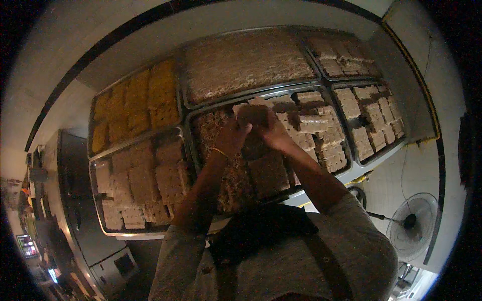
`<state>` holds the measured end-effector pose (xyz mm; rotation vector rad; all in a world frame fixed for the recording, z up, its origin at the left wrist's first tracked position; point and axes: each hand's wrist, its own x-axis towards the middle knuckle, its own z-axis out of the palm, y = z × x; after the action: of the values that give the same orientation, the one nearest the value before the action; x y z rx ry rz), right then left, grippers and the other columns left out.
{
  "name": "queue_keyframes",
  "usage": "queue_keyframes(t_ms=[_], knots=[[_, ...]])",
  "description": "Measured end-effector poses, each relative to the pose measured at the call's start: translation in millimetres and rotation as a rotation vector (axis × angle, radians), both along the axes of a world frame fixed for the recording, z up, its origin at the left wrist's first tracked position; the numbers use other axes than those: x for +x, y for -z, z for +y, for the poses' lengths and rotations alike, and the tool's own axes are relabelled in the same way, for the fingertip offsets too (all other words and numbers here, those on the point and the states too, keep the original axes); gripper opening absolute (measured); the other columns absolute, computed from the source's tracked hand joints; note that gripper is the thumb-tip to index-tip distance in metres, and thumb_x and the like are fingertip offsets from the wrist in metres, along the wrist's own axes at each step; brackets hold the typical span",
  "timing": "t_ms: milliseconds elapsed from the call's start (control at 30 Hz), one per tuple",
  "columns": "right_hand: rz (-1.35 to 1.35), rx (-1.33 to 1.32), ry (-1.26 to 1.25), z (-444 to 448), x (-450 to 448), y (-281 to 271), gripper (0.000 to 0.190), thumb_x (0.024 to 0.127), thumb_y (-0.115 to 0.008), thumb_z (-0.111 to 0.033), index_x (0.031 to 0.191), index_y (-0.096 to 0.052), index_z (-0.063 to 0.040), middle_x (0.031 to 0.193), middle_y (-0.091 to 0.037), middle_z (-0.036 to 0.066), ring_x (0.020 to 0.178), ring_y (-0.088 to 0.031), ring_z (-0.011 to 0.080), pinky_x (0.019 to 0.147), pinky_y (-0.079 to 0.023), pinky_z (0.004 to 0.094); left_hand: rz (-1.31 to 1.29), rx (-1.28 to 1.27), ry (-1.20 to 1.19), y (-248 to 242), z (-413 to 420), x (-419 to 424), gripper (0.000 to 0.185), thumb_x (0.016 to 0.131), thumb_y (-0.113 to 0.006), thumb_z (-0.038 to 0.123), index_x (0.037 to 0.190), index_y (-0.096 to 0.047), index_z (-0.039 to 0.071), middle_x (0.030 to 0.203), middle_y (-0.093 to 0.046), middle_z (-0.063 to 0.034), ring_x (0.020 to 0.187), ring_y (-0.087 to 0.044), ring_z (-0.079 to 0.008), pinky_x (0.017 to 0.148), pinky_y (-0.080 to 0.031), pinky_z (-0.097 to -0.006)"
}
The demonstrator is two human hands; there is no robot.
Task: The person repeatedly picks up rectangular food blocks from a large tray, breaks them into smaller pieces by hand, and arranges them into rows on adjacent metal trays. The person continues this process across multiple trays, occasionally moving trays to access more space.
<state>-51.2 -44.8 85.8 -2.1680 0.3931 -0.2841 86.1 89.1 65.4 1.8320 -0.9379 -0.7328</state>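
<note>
Both my hands are over the near middle metal tray (190, 141). A dark brown block (254, 114), food by the look of it, is between them. My right hand (272, 131) grips the block from the right. My left hand (232, 134), with a thin yellow band at the wrist, is at its left side, thumb raised; the shadow hides whether its fingers grip it. Beneath and left of my hands is a layer of brown crumbs or shreds (235, 184). Pale cut blocks (314, 122) are stacked to the right, and a darker flat slab (268, 174) lies nearer my body.
Around it stand a tray of yellow blocks (137, 103), a tray with an uncut pale brown slab (248, 60), and trays of pale blocks (141, 184), (371, 116). A pedestal fan (410, 222) is at right; a metal cabinet (88, 210) is at left.
</note>
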Motion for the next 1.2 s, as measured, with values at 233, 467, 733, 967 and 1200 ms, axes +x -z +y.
queue_keyframes(t_ms=[233,467,733,967,1200], knots=[[0.263,-1.013,-0.238,10,-17,68,0.058,0.096,-0.054,-0.020,0.151,-0.046,-0.002,0.160,-0.035,0.026,0.152,-0.028,0.0435,0.122,-0.028,0.0587,0.097,-0.068,0.027,74,-11,10,0.044,0.100,-0.063,0.026,0.136,-0.057,0.001,0.120,-0.068,-0.0173,0.111,-0.064,-0.0308,0.098,-0.051,-0.0439],[0.153,-0.703,-0.160,0,-21,84,0.060,0.094,-0.049,-0.011,0.151,-0.041,0.006,0.160,-0.034,0.029,0.154,-0.027,0.0397,0.125,-0.020,0.0596,0.069,-0.247,0.060,107,2,-2,0.043,0.101,-0.064,0.024,0.137,-0.055,0.002,0.120,-0.067,-0.0170,0.105,-0.065,-0.0277,0.094,-0.053,-0.0410],[0.108,-0.230,-0.006,23,58,54,0.075,0.093,-0.069,-0.032,0.150,-0.040,0.005,0.150,-0.049,0.027,0.140,-0.046,0.0417,0.117,-0.036,0.0512,0.260,-0.321,-0.155,74,49,101,0.039,0.105,-0.060,0.029,0.133,-0.058,0.001,0.115,-0.069,-0.0157,0.106,-0.067,-0.0295,0.095,-0.054,-0.0419],[0.207,0.060,0.184,-7,158,134,0.055,0.092,-0.071,-0.039,0.133,-0.064,-0.003,0.125,-0.069,0.018,0.104,-0.069,0.0293,0.084,-0.057,0.0425,-0.351,-0.058,-0.194,54,90,145,0.030,0.104,-0.060,0.023,0.122,-0.067,0.000,0.111,-0.072,-0.0187,0.102,-0.070,-0.0310,0.093,-0.055,-0.0429],[0.231,0.319,0.190,12,154,75,0.063,0.083,-0.080,-0.040,0.126,-0.059,0.000,0.122,-0.070,0.018,0.112,-0.067,0.0312,0.100,-0.053,0.0481,-0.313,0.143,-0.072,24,87,142,0.033,0.104,-0.060,0.026,0.126,-0.069,0.003,0.114,-0.075,-0.0169,0.108,-0.070,-0.0313,0.095,-0.055,-0.0427]])
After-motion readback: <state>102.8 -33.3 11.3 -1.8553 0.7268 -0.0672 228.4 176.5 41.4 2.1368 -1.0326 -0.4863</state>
